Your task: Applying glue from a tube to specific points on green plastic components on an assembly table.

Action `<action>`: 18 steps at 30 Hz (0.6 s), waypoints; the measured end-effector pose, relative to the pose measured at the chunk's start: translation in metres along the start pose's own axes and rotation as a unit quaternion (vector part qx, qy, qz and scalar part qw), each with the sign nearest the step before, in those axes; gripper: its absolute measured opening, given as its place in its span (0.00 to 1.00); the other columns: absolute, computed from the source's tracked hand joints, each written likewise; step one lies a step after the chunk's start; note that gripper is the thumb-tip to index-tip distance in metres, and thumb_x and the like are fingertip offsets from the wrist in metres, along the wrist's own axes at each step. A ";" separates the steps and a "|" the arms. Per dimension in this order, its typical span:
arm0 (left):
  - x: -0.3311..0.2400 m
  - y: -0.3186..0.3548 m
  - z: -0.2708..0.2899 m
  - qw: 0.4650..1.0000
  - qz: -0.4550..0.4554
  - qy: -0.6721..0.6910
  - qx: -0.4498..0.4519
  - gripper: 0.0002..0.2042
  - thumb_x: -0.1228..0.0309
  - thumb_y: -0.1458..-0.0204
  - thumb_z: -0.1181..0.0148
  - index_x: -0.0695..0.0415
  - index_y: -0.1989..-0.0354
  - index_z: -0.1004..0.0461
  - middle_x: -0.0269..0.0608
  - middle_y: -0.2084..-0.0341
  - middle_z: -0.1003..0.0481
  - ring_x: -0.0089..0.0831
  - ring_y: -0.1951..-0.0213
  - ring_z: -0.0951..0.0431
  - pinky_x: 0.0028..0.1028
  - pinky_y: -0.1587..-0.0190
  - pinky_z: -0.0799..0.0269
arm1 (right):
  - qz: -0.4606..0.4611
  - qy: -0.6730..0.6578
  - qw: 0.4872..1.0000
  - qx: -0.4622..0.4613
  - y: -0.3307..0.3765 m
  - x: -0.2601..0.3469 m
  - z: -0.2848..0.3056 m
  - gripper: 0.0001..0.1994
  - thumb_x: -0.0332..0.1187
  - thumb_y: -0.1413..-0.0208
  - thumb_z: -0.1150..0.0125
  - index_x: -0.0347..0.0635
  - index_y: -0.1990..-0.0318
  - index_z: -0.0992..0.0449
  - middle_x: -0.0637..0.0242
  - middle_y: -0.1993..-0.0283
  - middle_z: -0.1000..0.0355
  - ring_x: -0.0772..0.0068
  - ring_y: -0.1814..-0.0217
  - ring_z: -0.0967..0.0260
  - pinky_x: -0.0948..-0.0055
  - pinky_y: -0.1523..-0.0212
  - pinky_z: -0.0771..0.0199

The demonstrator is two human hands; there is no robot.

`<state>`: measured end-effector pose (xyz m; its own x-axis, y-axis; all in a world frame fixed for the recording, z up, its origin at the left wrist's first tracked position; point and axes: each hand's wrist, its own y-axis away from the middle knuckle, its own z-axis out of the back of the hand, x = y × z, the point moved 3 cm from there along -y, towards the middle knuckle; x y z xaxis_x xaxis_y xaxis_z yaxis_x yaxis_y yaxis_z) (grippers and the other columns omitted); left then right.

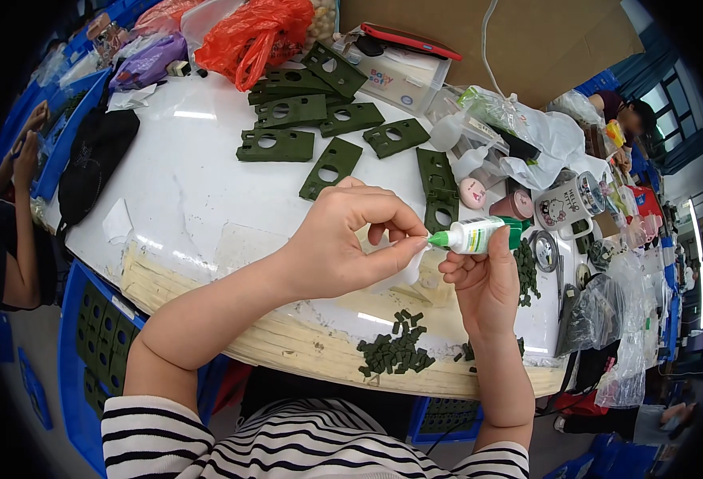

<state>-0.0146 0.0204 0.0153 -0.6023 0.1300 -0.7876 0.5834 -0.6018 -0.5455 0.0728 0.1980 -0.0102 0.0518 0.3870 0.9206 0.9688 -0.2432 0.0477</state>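
Observation:
My right hand (pixel 485 279) is closed around a small white glue bottle (pixel 471 237) with a green nozzle and a green base. The bottle lies tilted nearly level, its nozzle pointing left. At the nozzle's tip my left hand (pixel 359 231) makes a pinch with thumb and forefinger; whatever is between them is too small to make out. Below the hands, near the table's front edge, lies a heap of small dark green pieces (pixel 395 347). Several flat dark green plates with round holes (pixel 331 168) are spread beyond my left hand.
The white table (pixel 184 191) has a worn wooden front edge. A black cap (pixel 96 164) and a red plastic bag (pixel 251 40) lie at the left and back. On the right stand a white mug (pixel 563 206) and plastic bags. A blue crate (pixel 72 335) holds more green plates.

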 end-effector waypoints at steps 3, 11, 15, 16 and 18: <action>-0.003 0.000 0.001 0.997 -0.043 -0.068 -0.006 0.02 0.77 0.57 0.37 0.57 0.74 0.23 0.29 0.83 0.27 0.19 0.81 0.34 0.23 0.67 0.44 | 0.008 0.023 1.000 -0.007 0.000 0.000 0.001 0.23 0.50 0.38 0.55 0.34 0.60 0.28 0.59 0.70 0.25 0.70 0.70 0.25 0.76 0.70 0.22; -0.005 0.000 0.000 0.996 -0.054 -0.074 0.000 0.02 0.78 0.56 0.39 0.56 0.74 0.24 0.29 0.82 0.29 0.20 0.81 0.35 0.24 0.67 0.46 | -0.008 0.005 1.000 -0.005 0.000 0.001 0.001 0.23 0.50 0.38 0.55 0.34 0.60 0.29 0.60 0.70 0.26 0.70 0.71 0.25 0.76 0.70 0.22; -0.005 0.000 0.001 0.995 -0.062 -0.080 0.001 0.02 0.77 0.58 0.39 0.56 0.75 0.25 0.28 0.83 0.31 0.20 0.81 0.35 0.24 0.67 0.47 | -0.007 0.018 1.000 -0.008 0.000 -0.001 0.000 0.23 0.50 0.38 0.55 0.34 0.61 0.28 0.59 0.71 0.26 0.70 0.71 0.25 0.76 0.71 0.22; -0.005 0.000 0.001 0.994 -0.065 -0.083 0.002 0.02 0.77 0.58 0.39 0.56 0.76 0.25 0.28 0.83 0.31 0.20 0.80 0.35 0.24 0.66 0.47 | -0.008 0.021 1.000 -0.007 0.000 -0.002 0.000 0.23 0.50 0.38 0.55 0.34 0.61 0.28 0.59 0.71 0.26 0.70 0.71 0.25 0.76 0.71 0.22; -0.005 0.001 0.000 0.994 -0.066 -0.085 0.004 0.03 0.77 0.59 0.39 0.56 0.76 0.26 0.28 0.84 0.32 0.20 0.80 0.36 0.24 0.66 0.47 | -0.011 0.021 1.000 -0.006 0.000 -0.003 -0.001 0.23 0.50 0.38 0.54 0.34 0.62 0.28 0.59 0.71 0.26 0.70 0.71 0.25 0.77 0.71 0.22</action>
<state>-0.0116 0.0192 0.0189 -0.7563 0.0737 -0.6500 0.4897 -0.5951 -0.6372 0.0722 0.1962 -0.0127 0.0208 0.3538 0.9351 0.9667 -0.2456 0.0714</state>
